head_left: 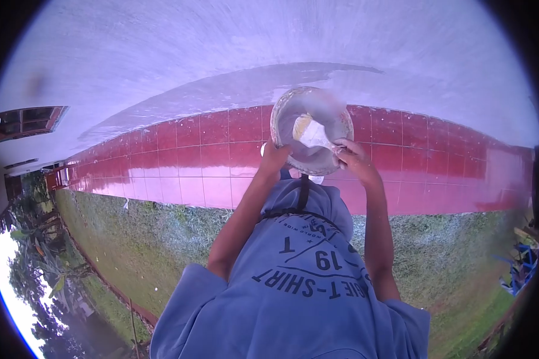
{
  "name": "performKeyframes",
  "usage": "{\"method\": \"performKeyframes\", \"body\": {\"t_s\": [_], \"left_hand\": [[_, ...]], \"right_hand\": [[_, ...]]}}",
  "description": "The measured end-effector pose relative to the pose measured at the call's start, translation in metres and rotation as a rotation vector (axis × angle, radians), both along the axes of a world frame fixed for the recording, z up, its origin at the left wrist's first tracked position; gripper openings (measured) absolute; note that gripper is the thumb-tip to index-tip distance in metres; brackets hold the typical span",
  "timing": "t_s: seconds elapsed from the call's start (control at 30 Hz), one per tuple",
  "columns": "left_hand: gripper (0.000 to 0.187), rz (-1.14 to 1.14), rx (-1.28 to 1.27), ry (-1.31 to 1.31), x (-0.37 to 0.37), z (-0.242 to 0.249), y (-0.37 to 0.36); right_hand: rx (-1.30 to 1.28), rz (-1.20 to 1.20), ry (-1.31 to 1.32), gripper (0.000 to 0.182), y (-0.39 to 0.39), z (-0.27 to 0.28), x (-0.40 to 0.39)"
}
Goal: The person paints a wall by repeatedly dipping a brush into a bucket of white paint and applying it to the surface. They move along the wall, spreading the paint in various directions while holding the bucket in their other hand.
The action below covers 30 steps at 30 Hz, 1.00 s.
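My left hand [275,158] is closed on the near left rim of a round, grey-stained bucket [346,122], thumb on the inner side. The bucket is tilted so that its inside faces me. My right hand [351,157] is at the near right rim, its fingers closed around the handle of what looks like a paintbrush [311,131]. The brush has a whitish, coated body and yellowish bristles, and its head lies inside the bucket. What is at the bottom of the bucket is blurred.
A pale wall [221,42] with a darker, damp-looking band rises ahead. Along its foot runs a red tiled ledge [179,152], wet and shiny. Grass [156,239] lies on my side of it. A window [30,121] is at far left, blue objects [521,269] at far right.
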<state>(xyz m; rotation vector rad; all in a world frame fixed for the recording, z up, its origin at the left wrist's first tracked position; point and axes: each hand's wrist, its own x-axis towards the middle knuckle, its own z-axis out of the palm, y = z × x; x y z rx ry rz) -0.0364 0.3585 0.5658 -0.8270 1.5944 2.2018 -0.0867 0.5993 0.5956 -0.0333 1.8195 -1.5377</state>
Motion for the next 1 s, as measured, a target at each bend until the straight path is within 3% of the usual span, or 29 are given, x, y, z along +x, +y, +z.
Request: {"method": "performKeyframes", "body": {"t_s": [0.07,0.3,0.33,0.37,0.43,0.53,0.6,0.63,0.67,0.77,0.83,0.87,0.9,0.93,0.97,1.0], "left_hand": [[0.052,0.063,0.002,-0.045,0.003,-0.023,-0.026],[0.055,0.350,0.166,-0.100,0.020,-0.101,-0.151],[0.055,0.333,0.162,-0.100,0.035,-0.132,-0.181],[0.055,0.237,0.066,0.061,0.057,-0.171,-0.215],[0.053,0.215,-0.040,0.110,0.074,-0.186,-0.272],[0.048,0.333,-0.071,-0.032,0.097,-0.179,-0.351],[0.040,0.575,-0.017,-0.206,0.112,-0.159,-0.400],[0.035,0.753,0.049,-0.341,0.110,-0.144,-0.423],[0.030,0.723,0.067,-0.321,0.134,-0.163,-0.467],[0.019,0.873,0.011,-0.391,0.162,-0.154,-0.533],[0.012,0.456,-0.325,-0.297,0.227,-0.175,-0.602],[0.011,0.677,-0.230,-0.369,0.228,-0.163,-0.617],[0.011,0.896,-0.126,-0.436,0.224,-0.155,-0.627],[0.011,0.946,-0.148,-0.465,0.220,-0.148,-0.634],[0.011,0.999,-0.172,-0.498,0.222,-0.143,-0.643],[0.011,0.972,-0.184,-0.521,0.235,-0.144,-0.661]], "right_hand": [[-0.173,-0.186,-0.122,0.026,0.002,0.007,0.009],[-0.337,-0.392,-0.184,0.023,-0.023,-0.037,0.017],[-0.332,-0.443,-0.218,0.023,-0.036,-0.046,0.016],[-0.328,-0.492,-0.252,0.022,-0.051,-0.057,0.014],[-0.312,-0.509,-0.255,0.023,-0.101,-0.079,0.009],[-0.247,-0.444,-0.226,0.038,-0.174,-0.129,-0.004],[-0.190,-0.429,-0.230,0.043,-0.231,-0.140,-0.023],[-0.296,-0.491,-0.264,0.046,-0.250,-0.158,-0.038],[-0.296,-0.488,-0.271,0.046,-0.268,-0.171,-0.058],[-0.279,-1.008,0.008,0.045,-0.311,-0.206,-0.128],[-0.192,-1.287,0.267,0.043,-0.345,-0.265,-0.176],[-0.109,-1.419,0.446,0.042,-0.364,-0.302,-0.193],[0.102,-1.460,0.617,0.040,-0.404,-0.304,-0.206],[0.209,-1.367,0.574,0.037,-0.450,-0.302,-0.205],[0.211,-1.350,0.735,0.036,-0.507,-0.317,-0.205],[0.072,-1.264,0.530,0.037,-0.557,-0.308,-0.185]]}}
